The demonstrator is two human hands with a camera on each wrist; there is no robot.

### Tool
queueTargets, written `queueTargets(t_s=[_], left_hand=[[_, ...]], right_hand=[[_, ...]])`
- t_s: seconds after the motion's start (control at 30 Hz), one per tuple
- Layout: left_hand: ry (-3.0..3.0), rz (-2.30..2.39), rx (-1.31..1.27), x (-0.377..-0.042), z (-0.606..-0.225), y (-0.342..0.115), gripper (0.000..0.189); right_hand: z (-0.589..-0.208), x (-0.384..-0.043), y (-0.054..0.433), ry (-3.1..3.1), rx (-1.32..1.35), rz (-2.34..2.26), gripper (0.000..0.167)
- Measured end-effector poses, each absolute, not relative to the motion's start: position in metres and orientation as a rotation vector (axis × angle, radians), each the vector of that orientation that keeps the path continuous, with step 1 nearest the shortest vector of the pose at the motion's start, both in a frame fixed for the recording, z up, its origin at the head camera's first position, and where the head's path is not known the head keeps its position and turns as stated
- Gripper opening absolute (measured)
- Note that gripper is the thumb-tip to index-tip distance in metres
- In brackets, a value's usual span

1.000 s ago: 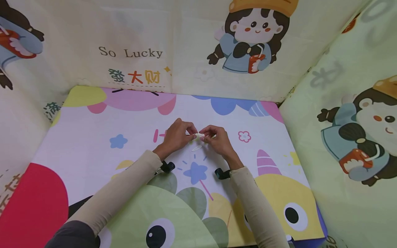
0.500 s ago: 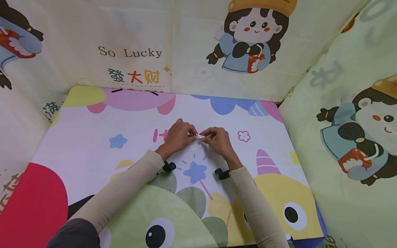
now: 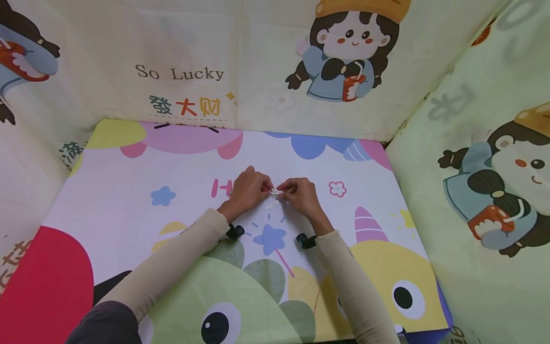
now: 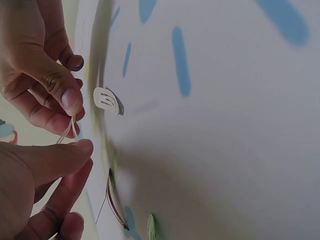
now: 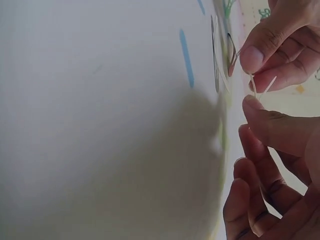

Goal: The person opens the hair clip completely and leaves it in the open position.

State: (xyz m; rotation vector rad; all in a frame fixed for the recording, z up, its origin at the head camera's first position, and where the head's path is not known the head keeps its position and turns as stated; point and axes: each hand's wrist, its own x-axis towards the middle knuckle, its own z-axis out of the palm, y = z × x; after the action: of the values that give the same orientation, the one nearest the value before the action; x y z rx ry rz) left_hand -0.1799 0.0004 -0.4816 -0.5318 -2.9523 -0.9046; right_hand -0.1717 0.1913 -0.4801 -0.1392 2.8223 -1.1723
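Observation:
My left hand (image 3: 247,188) and right hand (image 3: 301,196) meet over the middle of the table. Between them they pinch a small cream snap hair clip (image 3: 276,192), thumb against fingertips on each side. Its thin strips stand apart in the right wrist view, and fingertips hide its ends. Just below the hands lies a white slotted hair clip (image 3: 271,205), also visible in the left wrist view as a pale clip (image 4: 106,100). That view shows a brown clip (image 4: 116,206) with its strips spread and a green clip (image 4: 151,226) too.
A printed cloth (image 3: 120,191) with cartoon shapes covers the table. Patterned curtains stand as a back wall (image 3: 258,57) and a right wall (image 3: 429,191), with another on the left. A black wrist camera (image 3: 235,232) sits under each forearm.
Both hands have shifted slightly toward me with the held clip, which now shows at a different tilt. The white clip on the table has stayed in place.

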Motion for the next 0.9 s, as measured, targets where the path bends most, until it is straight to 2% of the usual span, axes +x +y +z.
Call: queueTargets(t_s=[0.9], left_hand=[[-2.951,-0.779,-0.559,-0.1785,-0.4886,0.0018,0.007]], right_hand=[[-0.4865,-0.1710,0.1829,2.864,-0.058,-1.028,0.010]])
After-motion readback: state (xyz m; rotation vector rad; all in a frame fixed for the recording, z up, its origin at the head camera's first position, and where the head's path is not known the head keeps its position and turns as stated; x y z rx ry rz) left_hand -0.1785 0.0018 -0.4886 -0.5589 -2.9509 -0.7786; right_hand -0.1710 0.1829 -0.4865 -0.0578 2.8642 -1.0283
